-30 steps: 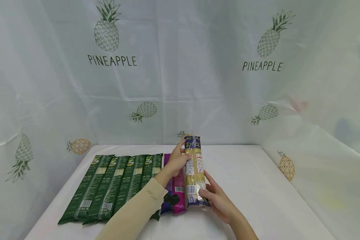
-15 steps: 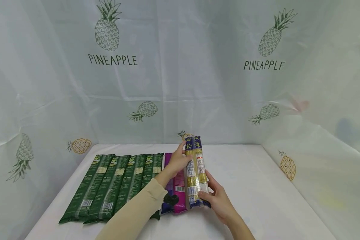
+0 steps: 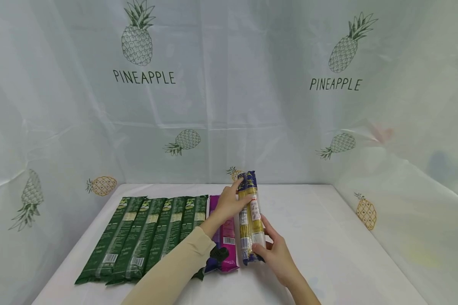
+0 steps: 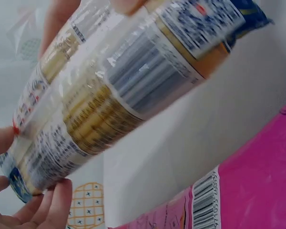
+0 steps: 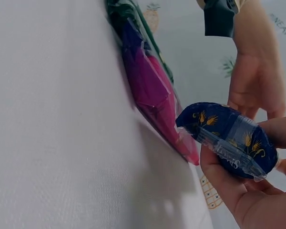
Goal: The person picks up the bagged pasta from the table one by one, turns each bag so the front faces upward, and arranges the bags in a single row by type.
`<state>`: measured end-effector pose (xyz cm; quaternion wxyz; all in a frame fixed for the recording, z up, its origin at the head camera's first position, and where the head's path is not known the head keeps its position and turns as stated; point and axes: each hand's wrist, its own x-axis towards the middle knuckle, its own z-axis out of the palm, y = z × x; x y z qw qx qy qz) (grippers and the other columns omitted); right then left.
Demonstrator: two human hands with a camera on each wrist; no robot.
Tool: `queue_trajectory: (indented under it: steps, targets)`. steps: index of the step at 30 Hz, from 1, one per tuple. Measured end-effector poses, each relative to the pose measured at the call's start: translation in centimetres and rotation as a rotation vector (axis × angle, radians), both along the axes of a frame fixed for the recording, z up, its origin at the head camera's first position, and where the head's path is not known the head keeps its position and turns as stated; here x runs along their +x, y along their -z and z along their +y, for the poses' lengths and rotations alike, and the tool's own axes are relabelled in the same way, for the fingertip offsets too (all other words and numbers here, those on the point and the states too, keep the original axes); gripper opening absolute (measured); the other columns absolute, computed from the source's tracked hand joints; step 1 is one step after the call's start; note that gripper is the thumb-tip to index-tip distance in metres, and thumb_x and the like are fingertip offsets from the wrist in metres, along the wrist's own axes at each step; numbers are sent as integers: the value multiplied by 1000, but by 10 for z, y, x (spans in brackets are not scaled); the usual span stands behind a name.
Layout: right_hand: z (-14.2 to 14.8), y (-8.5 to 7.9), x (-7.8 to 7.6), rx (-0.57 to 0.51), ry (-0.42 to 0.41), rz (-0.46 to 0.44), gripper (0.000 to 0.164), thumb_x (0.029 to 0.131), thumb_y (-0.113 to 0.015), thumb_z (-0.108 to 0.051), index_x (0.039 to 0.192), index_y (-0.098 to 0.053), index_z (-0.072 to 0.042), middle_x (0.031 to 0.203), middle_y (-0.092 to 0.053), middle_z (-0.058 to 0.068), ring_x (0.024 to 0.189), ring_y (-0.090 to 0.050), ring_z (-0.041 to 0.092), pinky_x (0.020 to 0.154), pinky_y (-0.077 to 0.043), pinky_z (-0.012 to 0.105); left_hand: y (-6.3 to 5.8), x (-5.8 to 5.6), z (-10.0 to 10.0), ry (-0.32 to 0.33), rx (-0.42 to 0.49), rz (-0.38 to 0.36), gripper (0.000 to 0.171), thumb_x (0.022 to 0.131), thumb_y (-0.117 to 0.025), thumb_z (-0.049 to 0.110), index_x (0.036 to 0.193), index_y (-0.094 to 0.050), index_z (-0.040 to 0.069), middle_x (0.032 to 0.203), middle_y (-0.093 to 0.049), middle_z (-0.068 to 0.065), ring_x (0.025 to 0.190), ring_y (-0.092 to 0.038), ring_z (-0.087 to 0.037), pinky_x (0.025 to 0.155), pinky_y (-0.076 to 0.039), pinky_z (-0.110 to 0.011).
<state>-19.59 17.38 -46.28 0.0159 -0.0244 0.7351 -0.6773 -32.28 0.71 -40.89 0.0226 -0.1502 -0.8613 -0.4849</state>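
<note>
A clear pack of spaghetti [image 3: 248, 220] with dark blue ends is held above the white table, just right of a purple and pink pack [image 3: 227, 241]. My left hand [image 3: 227, 204] grips its far end, thumb over the front and fingers around the side. Around the near end, my right hand [image 3: 277, 254] has its thumb on the front face and its fingers behind. In the left wrist view the printed label and golden strands of the spaghetti [image 4: 100, 114] show. The right wrist view looks at the pack's blue end [image 5: 229, 138], held between thumb and fingers.
Several dark green packs [image 3: 110, 241] lie side by side on the left of the table, next to the purple and pink one. The white tabletop [image 3: 320, 254] extends to the right. A pineapple-print curtain [image 3: 244, 106] hangs behind and at both sides.
The pack of spaghetti has turned about its length, now looking narrower, and shifted slightly right. My left hand has moved a little right with it; the packs on the table stay put.
</note>
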Motion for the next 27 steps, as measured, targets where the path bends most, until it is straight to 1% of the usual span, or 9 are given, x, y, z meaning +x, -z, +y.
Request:
queue_trajectory:
  steps: [3,7,11,13,17,20,22,25,27]
  targets:
    - [0,2,0,41,-3,7,92,94,-72,3,169,-31,-30,144,-46,21,104,-70,30,83,-64,41,-1,1,1,4,-9,0,78,101,-70,48,167,-36,24,150,-48,-27,127,-57,-44,99,-52,-64]
    - [-1,2,0,73,-7,20,93,94,-72,3,169,-31,-30,146,-46,21,103,-69,29,82,-64,40,0,2,2,5,16,-13,81,100,-72,48,168,-35,24,147,-47,-27,124,-57,-44,99,-52,-64]
    - [-1,1,1,74,-15,32,92,95,-71,4,170,-30,-30,147,-45,22,106,-69,30,82,-64,39,2,2,4,-2,51,-11,82,99,-75,46,168,-35,25,146,-47,-27,121,-57,-44,99,-52,-64]
    - [-1,0,1,69,-20,32,92,95,-71,4,170,-29,-29,147,-45,22,107,-70,30,83,-64,39,2,2,5,-6,54,-4,82,99,-75,45,168,-35,26,145,-47,-27,120,-57,-44,98,-52,-64]
    - [0,-1,2,68,-26,26,92,95,-71,4,170,-28,-29,148,-44,23,107,-69,31,84,-63,39,3,1,6,-2,43,15,78,100,-75,40,167,-35,30,146,-47,-27,117,-59,-43,95,-53,-64]
    - [-1,-1,2,82,-23,18,92,95,-72,3,170,-29,-28,149,-44,23,106,-69,30,84,-63,40,3,1,7,7,23,10,75,102,-73,36,167,-35,35,147,-46,-27,116,-59,-42,93,-53,-63]
    - [-1,-1,2,95,-19,15,92,94,-73,3,170,-30,-28,148,-45,23,105,-68,29,84,-63,40,3,2,7,12,13,3,73,103,-71,33,167,-35,37,149,-45,-27,118,-58,-43,95,-52,-62]
    - [-2,-1,2,119,-10,17,92,93,-75,1,169,-32,-28,147,-47,22,102,-68,28,82,-63,38,2,3,6,22,24,-2,71,105,-70,27,167,-36,35,149,-45,-27,123,-57,-44,96,-52,-61]
    - [-2,-2,2,139,-2,26,92,92,-77,-1,168,-34,-28,144,-49,22,99,-68,27,80,-63,36,2,4,5,21,43,-8,70,105,-69,24,166,-37,34,150,-46,-26,123,-56,-40,93,-52,-56]
